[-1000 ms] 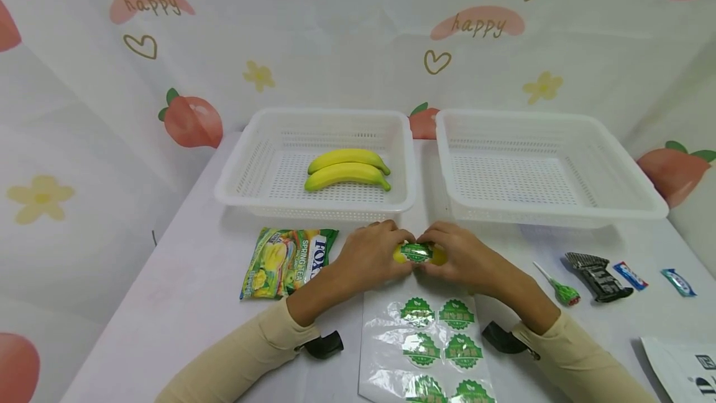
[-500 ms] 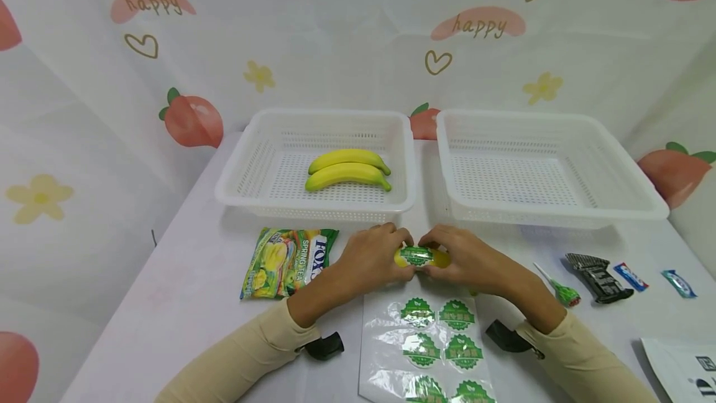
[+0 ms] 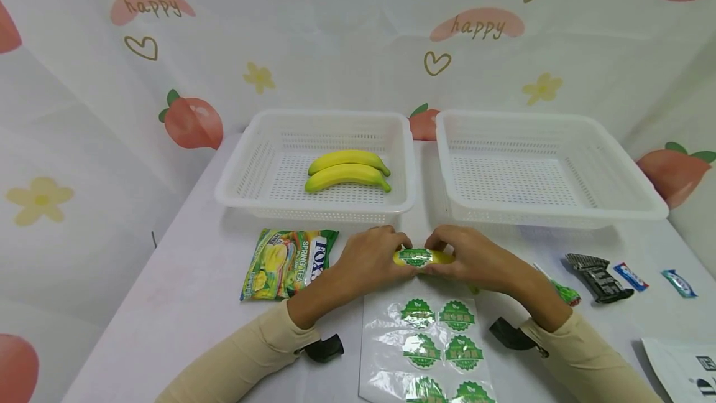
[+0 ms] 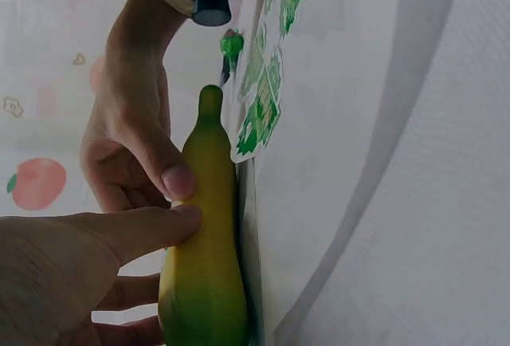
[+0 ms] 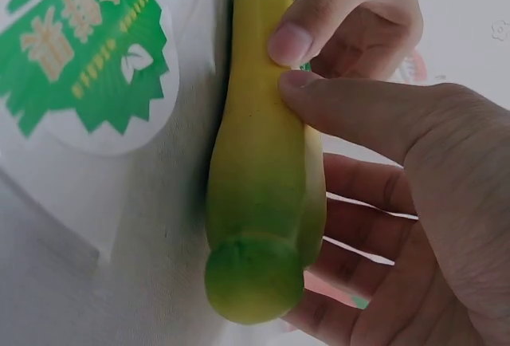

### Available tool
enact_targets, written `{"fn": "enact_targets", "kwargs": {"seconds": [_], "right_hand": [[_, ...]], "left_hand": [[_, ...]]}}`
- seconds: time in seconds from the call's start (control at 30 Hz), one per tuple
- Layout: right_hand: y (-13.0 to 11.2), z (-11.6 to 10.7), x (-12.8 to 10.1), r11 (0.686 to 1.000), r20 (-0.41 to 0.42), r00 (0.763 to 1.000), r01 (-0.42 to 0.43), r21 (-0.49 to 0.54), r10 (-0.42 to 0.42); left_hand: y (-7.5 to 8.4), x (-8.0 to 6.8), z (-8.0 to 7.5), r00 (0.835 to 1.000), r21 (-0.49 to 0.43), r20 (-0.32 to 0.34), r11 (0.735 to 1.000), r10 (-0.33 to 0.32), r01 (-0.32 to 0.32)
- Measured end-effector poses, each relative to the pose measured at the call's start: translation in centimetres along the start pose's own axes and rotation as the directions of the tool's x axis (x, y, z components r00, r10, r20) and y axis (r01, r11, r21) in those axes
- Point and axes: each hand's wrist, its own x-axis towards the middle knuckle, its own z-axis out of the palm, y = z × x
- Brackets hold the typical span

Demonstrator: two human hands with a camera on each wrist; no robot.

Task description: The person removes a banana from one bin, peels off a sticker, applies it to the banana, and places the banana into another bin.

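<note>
A small yellow banana [image 3: 442, 257] with a green sticker [image 3: 416, 258] on it lies just above the table, held from both ends. My left hand [image 3: 386, 257] grips its left end, thumb [image 4: 135, 230] on its side. My right hand [image 3: 458, 259] grips the right end, thumb [image 5: 351, 111] pressing the peel. In the wrist views the banana [image 4: 203, 258] [image 5: 263, 178] lies along the table's surface. A clear sheet of green stickers [image 3: 436, 347] lies right in front of the hands.
The left white basket [image 3: 313, 210] holds two bananas [image 3: 347, 170]; the right white basket [image 3: 548, 216] has nothing in it. A candy bag [image 3: 288, 261] lies left of the hands. A green lollipop [image 3: 566, 293], a black wrapper [image 3: 598, 275] and blue candies [image 3: 631, 275] lie to the right.
Both hands kept hold of the banana and sank slightly toward the table. The right forearm shifted right and now covers part of the lollipop stick.
</note>
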Motion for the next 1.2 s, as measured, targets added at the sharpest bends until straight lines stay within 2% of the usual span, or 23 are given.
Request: {"fn": "enact_targets", "kwargs": {"seconds": [0.17, 0.23, 0.33, 0.43, 0.5, 0.6, 0.77, 0.87, 1.07, 1.2], "right_hand": [[0.1, -0.1, -0.1, 0.999, -0.013, 0.999, 0.035, -0.016, -0.035], [0.1, -0.1, -0.1, 0.999, -0.013, 0.999, 0.038, -0.017, -0.038], [0.2, 0.0, -0.1, 0.999, -0.007, 0.999, 0.035, -0.02, -0.035], [0.1, 0.1, 0.1, 1.0, 0.006, 1.0, 0.016, -0.017, -0.016], [0.1, 0.1, 0.2, 1.0, 0.013, 1.0, 0.0, -0.016, 0.0], [0.1, 0.1, 0.2, 1.0, 0.021, 0.999, -0.024, 0.007, 0.024], [0.4, 0.3, 0.2, 0.998, 0.014, 1.0, -0.02, 0.066, 0.019], [0.4, 0.4, 0.2, 0.996, 0.022, 0.999, -0.031, 0.089, 0.03], [0.3, 0.3, 0.2, 0.996, 0.039, 0.998, -0.054, 0.068, 0.051], [0.3, 0.1, 0.0, 0.997, 0.058, 0.997, -0.055, 0.049, 0.053]], "left_hand": [[0.3, 0.0, -0.3, 0.999, 0.052, -0.034, 0.998, 0.03, -0.028], [0.5, 0.0, -0.6, 0.997, 0.022, -0.059, 0.998, 0.055, -0.054], [1.2, 0.3, -1.3, 0.985, -0.113, -0.127, 0.985, 0.114, -0.128], [2.0, 0.9, -1.9, 0.966, -0.282, -0.199, 0.935, 0.163, -0.215], [2.4, 1.6, -2.1, 0.96, -0.348, -0.224, 0.906, 0.17, -0.242], [3.2, 2.7, -2.4, 0.966, -0.403, -0.214, 0.887, 0.147, -0.225], [4.4, 4.8, -2.3, 0.982, -0.42, -0.163, 0.894, 0.095, -0.157], [4.7, 5.8, -1.9, 0.986, -0.444, -0.15, 0.886, 0.072, -0.132], [4.7, 7.2, -0.8, 0.986, -0.529, -0.164, 0.84, 0.042, -0.123], [4.8, 7.4, -0.5, 0.981, -0.542, -0.189, 0.83, 0.033, -0.132]]}}
